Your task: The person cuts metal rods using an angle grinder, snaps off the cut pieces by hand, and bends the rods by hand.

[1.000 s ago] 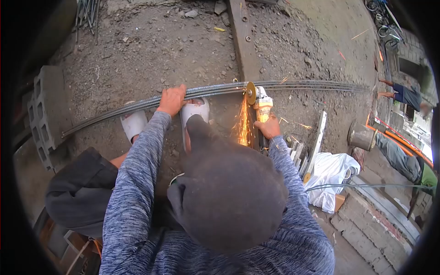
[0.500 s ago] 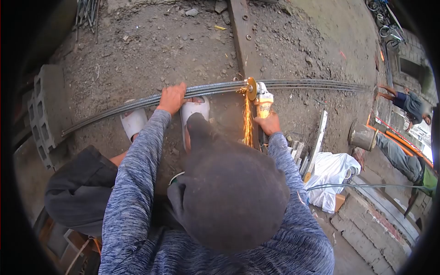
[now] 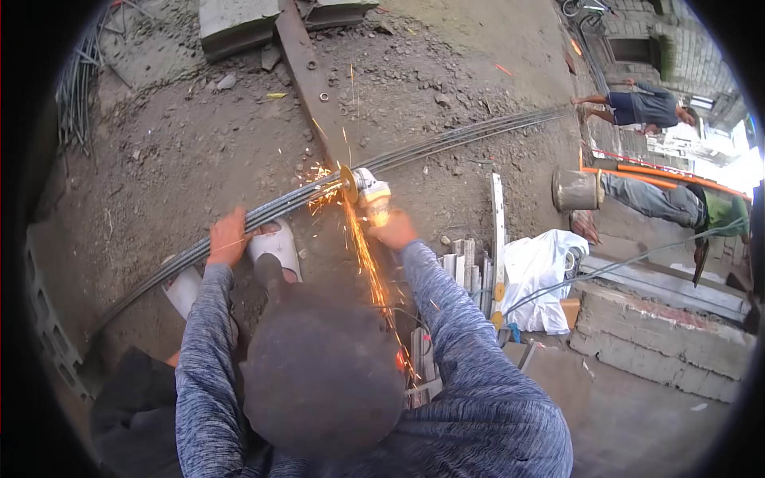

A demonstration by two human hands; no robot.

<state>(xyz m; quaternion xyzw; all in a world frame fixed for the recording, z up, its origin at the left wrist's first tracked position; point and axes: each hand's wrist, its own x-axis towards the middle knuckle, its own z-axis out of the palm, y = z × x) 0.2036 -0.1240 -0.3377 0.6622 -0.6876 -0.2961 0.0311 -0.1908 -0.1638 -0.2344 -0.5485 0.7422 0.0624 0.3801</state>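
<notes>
A bundle of steel rebar runs across the dirt from lower left to upper right. My left hand is closed around the bundle, above my white shoes. In my right hand is an angle grinder with a yellow and white body. Its cutting disc stands upright against the bars, and orange sparks stream down toward my body. A rusty steel beam passes under the bars close to the disc. My cap hides part of the ground below.
Metal profiles and a white plastic sack lie at my right. Beyond stand a bucket and two people, one in dark shorts. A hollow concrete block is at left, and more rods lie upper left.
The whole view has shifted and tilted, bringing concrete blocks at the top into sight. Sparks now also burst around the disc's left side. Both hands keep their holds.
</notes>
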